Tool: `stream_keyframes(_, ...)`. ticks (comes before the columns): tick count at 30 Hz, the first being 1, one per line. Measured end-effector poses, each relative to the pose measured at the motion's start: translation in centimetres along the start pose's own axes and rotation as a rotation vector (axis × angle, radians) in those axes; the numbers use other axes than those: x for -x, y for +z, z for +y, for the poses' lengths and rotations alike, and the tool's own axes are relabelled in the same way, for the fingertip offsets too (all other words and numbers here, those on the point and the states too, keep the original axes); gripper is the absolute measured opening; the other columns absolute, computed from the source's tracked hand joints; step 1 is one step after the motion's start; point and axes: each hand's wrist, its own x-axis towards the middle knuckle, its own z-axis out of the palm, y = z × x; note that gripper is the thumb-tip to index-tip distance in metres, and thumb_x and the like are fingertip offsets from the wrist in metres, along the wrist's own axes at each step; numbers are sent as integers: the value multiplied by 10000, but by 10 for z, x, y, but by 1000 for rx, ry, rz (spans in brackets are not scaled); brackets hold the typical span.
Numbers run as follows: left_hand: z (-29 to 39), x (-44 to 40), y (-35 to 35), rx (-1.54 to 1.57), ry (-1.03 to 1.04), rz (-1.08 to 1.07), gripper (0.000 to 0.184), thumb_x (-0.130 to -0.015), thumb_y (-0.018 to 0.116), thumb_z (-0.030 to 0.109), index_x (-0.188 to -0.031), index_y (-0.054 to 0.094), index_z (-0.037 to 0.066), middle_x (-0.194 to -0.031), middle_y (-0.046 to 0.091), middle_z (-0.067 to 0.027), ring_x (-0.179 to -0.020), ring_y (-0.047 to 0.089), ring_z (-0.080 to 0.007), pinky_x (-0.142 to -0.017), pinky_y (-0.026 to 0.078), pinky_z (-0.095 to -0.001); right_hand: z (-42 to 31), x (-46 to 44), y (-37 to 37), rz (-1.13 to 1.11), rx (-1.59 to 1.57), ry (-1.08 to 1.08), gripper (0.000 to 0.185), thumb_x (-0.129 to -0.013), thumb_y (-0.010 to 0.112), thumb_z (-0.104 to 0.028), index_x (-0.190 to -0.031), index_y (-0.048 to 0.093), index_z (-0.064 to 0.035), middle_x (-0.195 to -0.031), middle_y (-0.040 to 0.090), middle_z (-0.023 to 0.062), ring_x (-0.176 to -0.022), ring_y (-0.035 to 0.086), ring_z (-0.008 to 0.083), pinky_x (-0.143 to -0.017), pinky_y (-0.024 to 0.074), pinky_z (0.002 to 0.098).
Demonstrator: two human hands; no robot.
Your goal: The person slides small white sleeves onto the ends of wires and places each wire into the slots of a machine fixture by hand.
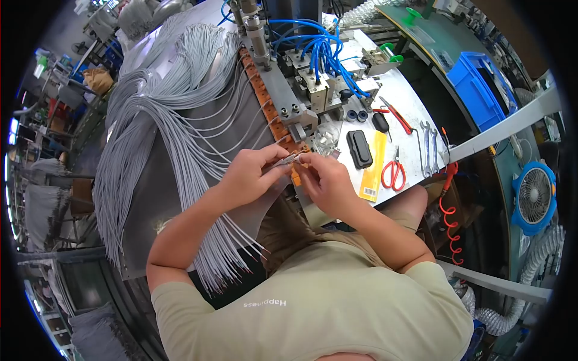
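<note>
Head view: at frame centre, the left hand (pixel 251 172) pinches a cable (pixel 285 161), fingers nearly together; the right hand (pixel 328 182) curls at its end, hold unclear. Bundle (pixel 171 138) occupies frame left.

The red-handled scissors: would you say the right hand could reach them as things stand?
Probably yes: the right hand looks busy, but only the flat yellow packet lies between it and the scissors.

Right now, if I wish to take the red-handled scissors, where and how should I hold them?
Take the scissors by their red loops, probably with the right hand, from your body's side: the loops lie toward you and the blades point away.
</note>
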Motion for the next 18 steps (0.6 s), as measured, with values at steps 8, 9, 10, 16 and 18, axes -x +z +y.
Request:
stream_keyframes(8,-1,1,0,-181,73,70,160,-923,629,48,-1062,634,-29,-812,693,-90,-631,629,-105,-614,503,-251,-6,-3,1,-13,-202,205,100,-925,652,-85,-1003,636,-23,-630,650,48,-524,603,154,-587,428,289)
stream_keyframes(9,0,0,-1,-162,75,65,159,-922,629,47,-1061,635,-30,-807,690,-89,-627,626,-106,-611,502,-253,-7,-3,1,-28,-202,218,102,-942,633,-65,-1022,634,-1,-651,646,48,-534,600,114,-536,433,259)
stream_keyframes(10,0,1,-1,-143,77,62,158,-922,628,47,-1060,635,-30,-802,686,-88,-622,624,-107,-609,501,-255,-7,-4,1,-45,-201,231,107,-958,615,-45,-1041,632,21,-672,641,48,-544,597,74,-485,439,229)
stream_keyframes(16,-2,1,-2,-179,100,55,158,-925,612,44,-1064,634,-29,-791,672,-80,-645,620,-109,-626,502,-264,-11,-11,-2,-83,-264,302,92,-965,608,-59,-1007,610,22,-680,640,46,-544,580,70,-493,432,219)
stream_keyframes(18,-1,1,-3,-230,138,41,161,-928,599,40,-1070,633,-27,-798,671,-72,-677,619,-104,-651,502,-265,-15,-14,-5,-131,-380,439,83,-970,602,-66,-987,597,15,-695,635,40,-563,571,61,-509,432,215)
